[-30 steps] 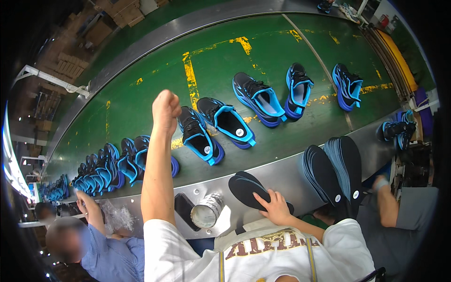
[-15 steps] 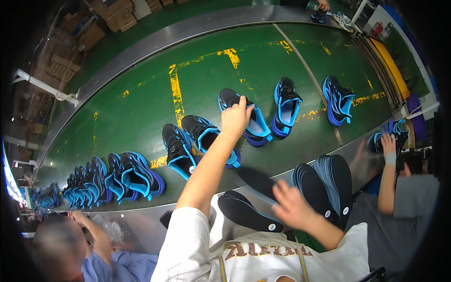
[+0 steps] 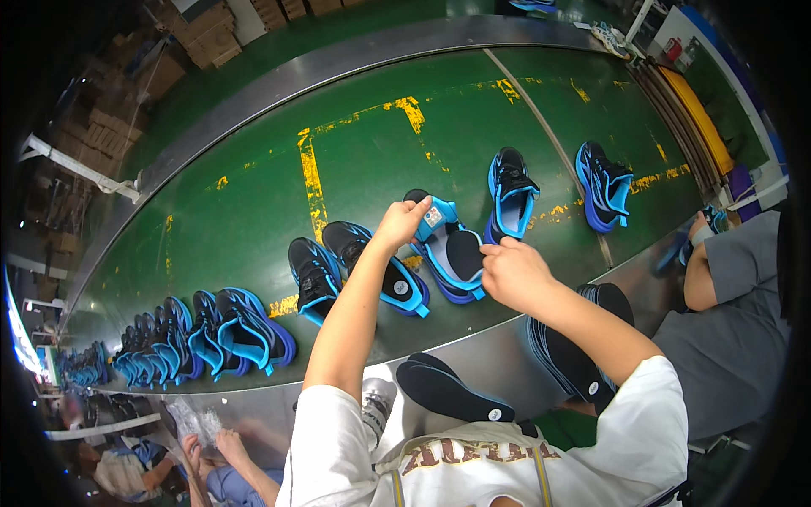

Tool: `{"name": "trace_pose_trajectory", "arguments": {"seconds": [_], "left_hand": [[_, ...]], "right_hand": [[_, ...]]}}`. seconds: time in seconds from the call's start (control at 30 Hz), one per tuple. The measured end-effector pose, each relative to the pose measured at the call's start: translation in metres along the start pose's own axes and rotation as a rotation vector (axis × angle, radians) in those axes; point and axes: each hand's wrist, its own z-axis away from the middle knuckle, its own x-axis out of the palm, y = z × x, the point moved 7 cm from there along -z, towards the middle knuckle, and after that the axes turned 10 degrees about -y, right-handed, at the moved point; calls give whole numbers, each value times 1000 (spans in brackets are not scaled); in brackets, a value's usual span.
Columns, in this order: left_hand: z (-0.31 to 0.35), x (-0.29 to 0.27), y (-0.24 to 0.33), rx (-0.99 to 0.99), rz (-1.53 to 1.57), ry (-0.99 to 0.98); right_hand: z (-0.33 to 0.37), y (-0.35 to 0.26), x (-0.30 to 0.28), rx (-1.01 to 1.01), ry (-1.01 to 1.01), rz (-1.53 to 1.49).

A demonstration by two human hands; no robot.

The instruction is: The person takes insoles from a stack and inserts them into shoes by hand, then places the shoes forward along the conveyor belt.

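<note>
A black and bright-blue sneaker (image 3: 456,286) sits on the green belt in front of me. My left hand (image 3: 400,226) pinches its tongue (image 3: 435,216) and holds it lifted, laying the opening wide. A dark insole (image 3: 463,253) is partly inside the shoe, with my right hand (image 3: 514,275) gripping its edge by the heel opening. To the left stands a matching sneaker (image 3: 346,237) whose insole (image 3: 400,287) bears a round white sticker. My left forearm partly covers that shoe and its neighbour (image 3: 312,270). Another sneaker (image 3: 512,190) stands just right of my hands.
Stacked black insoles (image 3: 452,384) lie on the metal ledge (image 3: 498,342) near me, with another stack (image 3: 557,359) beside my right forearm. Several sneakers (image 3: 241,325) line the belt at left; one (image 3: 603,186) stands farther right. Co-workers' hands (image 3: 228,444) are at lower left, and a grey-clothed person (image 3: 718,338) is at right.
My right hand has brought an insole from the ledge up into the sneaker. My left hand has pulled the tongue up, and the shoe sits slightly nearer me. The co-workers have shifted.
</note>
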Motion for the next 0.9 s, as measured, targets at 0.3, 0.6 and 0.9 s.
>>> {"name": "trace_pose_trajectory", "arguments": {"seconds": [0.3,0.6,0.9], "left_hand": [[21,18,21,333,-672,470],[27,47,27,634,-1320,350],[15,58,13,586,-1372,139]], "right_hand": [[-27,1,55,171,103,-51],[127,-32,39,43,315,-349],[226,-36,117,121,241,-447]]}}
